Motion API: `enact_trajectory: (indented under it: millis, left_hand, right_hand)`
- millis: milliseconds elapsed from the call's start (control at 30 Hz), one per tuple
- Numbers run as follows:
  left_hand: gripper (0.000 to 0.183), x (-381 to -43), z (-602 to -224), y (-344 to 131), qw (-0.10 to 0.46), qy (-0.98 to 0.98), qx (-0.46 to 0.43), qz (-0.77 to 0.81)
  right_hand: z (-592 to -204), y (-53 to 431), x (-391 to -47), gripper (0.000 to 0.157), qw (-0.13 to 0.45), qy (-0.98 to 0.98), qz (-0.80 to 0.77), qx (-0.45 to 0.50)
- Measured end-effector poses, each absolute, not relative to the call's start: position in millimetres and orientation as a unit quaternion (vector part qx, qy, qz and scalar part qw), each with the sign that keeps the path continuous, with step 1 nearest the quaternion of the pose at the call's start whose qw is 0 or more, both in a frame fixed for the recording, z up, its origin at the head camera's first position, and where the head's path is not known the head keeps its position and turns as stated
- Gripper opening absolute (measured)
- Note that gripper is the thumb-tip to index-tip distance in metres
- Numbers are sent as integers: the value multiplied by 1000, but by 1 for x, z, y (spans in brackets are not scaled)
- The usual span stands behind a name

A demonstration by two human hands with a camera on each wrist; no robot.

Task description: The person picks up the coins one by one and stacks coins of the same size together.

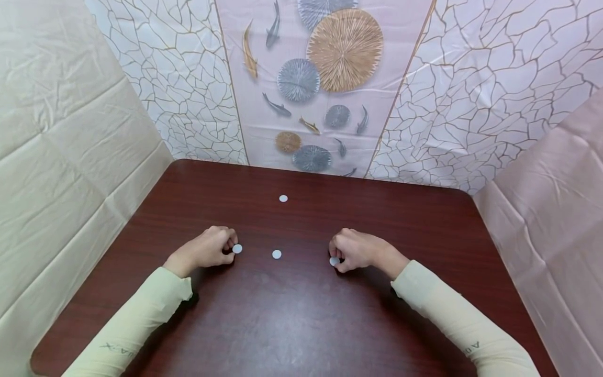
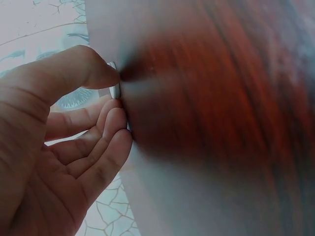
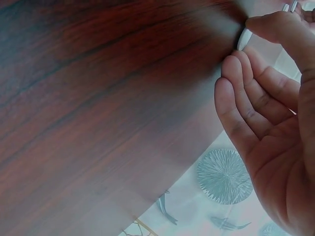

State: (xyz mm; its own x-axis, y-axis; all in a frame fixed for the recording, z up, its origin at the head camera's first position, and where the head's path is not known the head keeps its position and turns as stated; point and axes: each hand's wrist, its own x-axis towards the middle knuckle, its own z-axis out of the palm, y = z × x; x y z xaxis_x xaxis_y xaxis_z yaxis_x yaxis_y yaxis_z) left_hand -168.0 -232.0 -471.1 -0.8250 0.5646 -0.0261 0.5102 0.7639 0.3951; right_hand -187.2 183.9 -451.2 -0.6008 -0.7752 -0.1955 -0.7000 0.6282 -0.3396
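My left hand (image 1: 207,248) pinches the edge of a small white disc (image 1: 237,248) at the tabletop, left of centre. In the left wrist view that disc shows edge-on as a thin rim between the thumb (image 2: 93,71) and fingers. Over on the right, my right hand (image 1: 360,250) has its thumb and curled fingers at another white disc (image 1: 334,261), low against the table. The right wrist view shows this disc (image 3: 243,39) beneath the thumb tip. Between the hands a third white disc (image 1: 276,254) lies flat, with one more disc (image 1: 283,198) farther back.
The dark red-brown wooden table (image 1: 282,324) has rounded corners and a glossy patch of light near its front. A patterned cloth (image 1: 301,120) hangs at its back edge. Pale sheets drape down on the left (image 1: 56,173) and right (image 1: 542,220).
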Motion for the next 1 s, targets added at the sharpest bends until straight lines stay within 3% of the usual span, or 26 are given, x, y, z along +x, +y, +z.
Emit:
enact_trajectory:
  millis: [467,1000]
  left_hand:
    - [23,-171,-457,-228,71,938,302,156]
    - [29,-204,-430,-201,74,939,313,120]
  right_hand:
    - [-448,184,-186,12,156,884,-114,-425]
    - [-450,186,-187,13,161,887,-107,-419]
